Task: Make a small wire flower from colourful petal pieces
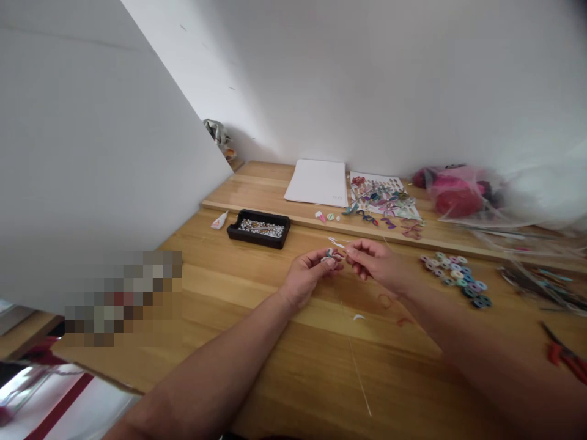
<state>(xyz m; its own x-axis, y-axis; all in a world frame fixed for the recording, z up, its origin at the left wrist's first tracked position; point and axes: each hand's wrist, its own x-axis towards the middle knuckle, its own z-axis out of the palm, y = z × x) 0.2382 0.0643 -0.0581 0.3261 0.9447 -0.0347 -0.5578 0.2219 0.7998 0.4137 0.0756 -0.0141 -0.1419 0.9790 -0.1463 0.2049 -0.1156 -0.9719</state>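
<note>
My left hand is closed in a pinch on a small flower-like bundle of thread-wrapped petals, white, teal and dark red. Close beside it, my right hand pinches a thin white piece that juts from its fingertips toward the left; its exact kind is blurred. Below the hands a pale thread runs down over the wooden table. A small white crescent piece lies near it, and red loops show beside my right forearm.
A black tray of beads and a white glue bottle stand back left. Paper and colourful wire petals lie on the raised ledge. Thread spools, tools and red-handled pliers lie right.
</note>
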